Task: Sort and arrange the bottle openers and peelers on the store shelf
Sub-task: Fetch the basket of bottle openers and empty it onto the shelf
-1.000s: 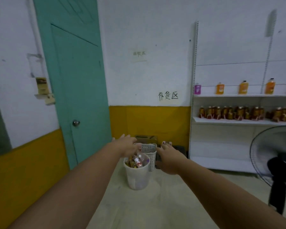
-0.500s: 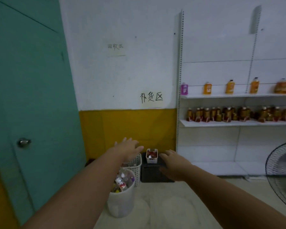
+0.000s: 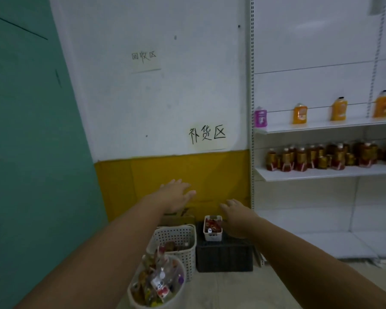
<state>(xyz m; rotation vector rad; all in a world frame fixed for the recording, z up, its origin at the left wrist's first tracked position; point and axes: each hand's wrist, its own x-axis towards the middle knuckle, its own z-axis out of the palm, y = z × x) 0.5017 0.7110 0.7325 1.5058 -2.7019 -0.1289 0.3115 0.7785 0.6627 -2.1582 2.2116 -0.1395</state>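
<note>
I see a white wall (image 3: 165,97) with a yellow lower band (image 3: 165,175), and a teal door (image 3: 31,152) at left. A white store shelf (image 3: 321,173) stands at right on the pale floor (image 3: 232,291).

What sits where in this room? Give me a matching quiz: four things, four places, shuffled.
Things:
1 small basket
2 purple bottle
3 bucket
4 brown bottles

Places:
A upper shelf, left end
B floor, nearest the camera
C on the black crate
D middle shelf

Pairs: 1-C, 2-A, 3-B, 4-D
</note>
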